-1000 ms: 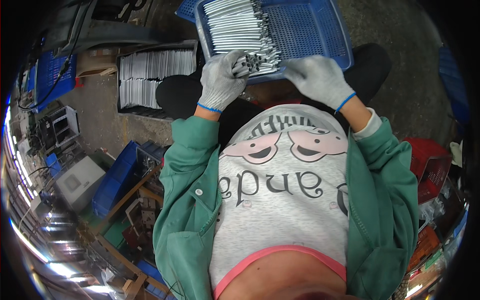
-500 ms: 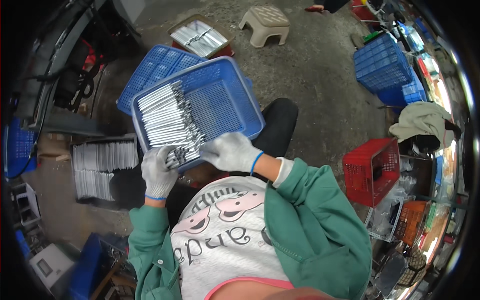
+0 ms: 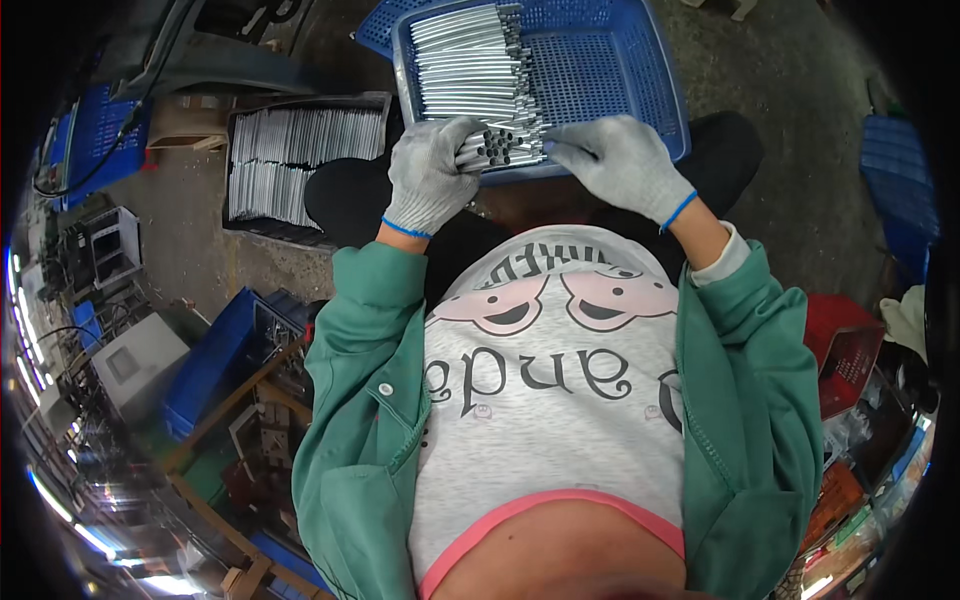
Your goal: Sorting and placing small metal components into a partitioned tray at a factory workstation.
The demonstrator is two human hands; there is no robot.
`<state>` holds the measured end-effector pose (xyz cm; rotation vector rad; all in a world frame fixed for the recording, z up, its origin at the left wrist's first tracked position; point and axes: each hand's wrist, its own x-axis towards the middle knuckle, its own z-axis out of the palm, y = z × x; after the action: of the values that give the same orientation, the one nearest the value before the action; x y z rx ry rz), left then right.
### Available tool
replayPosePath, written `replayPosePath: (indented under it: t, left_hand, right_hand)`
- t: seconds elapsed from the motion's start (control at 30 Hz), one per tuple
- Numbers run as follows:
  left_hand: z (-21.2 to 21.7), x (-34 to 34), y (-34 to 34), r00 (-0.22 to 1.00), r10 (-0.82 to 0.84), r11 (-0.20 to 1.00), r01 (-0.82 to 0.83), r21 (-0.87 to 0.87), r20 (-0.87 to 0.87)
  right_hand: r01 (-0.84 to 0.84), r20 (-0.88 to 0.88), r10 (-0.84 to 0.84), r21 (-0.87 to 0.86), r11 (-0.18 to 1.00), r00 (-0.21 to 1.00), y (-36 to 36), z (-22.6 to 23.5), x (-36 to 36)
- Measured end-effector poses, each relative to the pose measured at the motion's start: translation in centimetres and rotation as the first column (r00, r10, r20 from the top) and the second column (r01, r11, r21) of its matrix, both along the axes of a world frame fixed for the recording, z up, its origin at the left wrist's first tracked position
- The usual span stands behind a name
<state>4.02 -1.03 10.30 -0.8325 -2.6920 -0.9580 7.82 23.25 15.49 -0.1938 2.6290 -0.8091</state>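
Observation:
My left hand [image 3: 434, 175], in a pale grey knit glove with a blue cuff edge, is closed around a bundle of thin metal tubes [image 3: 494, 148]. Their round open ends point right, over the near edge of a blue plastic basket [image 3: 682, 100]. Just right of those ends is my right hand [image 3: 628, 168], gloved the same way, with thumb and fingers drawn together. Whatever lies in that pinch, if anything, is too small to make out. More silvery tubes [image 3: 465, 65] lie side by side in the basket's left half; the perforated bottom shows on its right.
Left of my knee sits a dark crate [image 3: 228, 180] packed with rows of metal tubes. Farther left are a cardboard box [image 3: 190, 122] and a blue crate [image 3: 100, 140]. A red crate [image 3: 840, 345] stands by my right sleeve, with blue crates [image 3: 900, 180] beyond it.
The view has tipped toward my body, so the basket appears higher up. The tube bundle in my left hand has turned, and its open ends now show clearly.

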Motion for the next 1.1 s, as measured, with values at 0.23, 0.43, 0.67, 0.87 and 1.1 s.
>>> replayPosePath:
  t: [0.23,0.43,0.67,0.87,1.1]
  left_hand:
    - [-0.7,0.0,-0.3,0.998,0.027,1.0,-0.027,-0.001,0.049]
    - [-1.3,-0.6,0.0,0.974,0.152,0.972,-0.117,-0.202,0.169]
    - [-5.8,-2.9,0.2,0.925,0.275,0.872,-0.125,-0.472,0.262]
    - [-7.4,-3.5,0.2,0.965,0.174,0.852,-0.048,-0.521,0.195]
    - [-4.4,-1.8,-1.0,0.986,-0.036,0.963,0.079,-0.259,0.165]
  right_hand:
    - [0.048,0.042,-0.046,-0.047,0.998,0.998,0.2,-1.5,-0.3]
    - [0.153,-0.009,-0.156,-0.136,0.979,0.988,0.1,-3.3,-0.1]
    - [0.194,-0.018,-0.195,-0.053,0.98,0.981,0.1,-5.2,0.8]
    - [0.203,-0.07,-0.204,-0.032,0.979,0.976,0.6,-5.9,1.2]
    - [0.136,-0.165,-0.147,-0.079,0.988,0.975,0.5,-4.2,1.0]
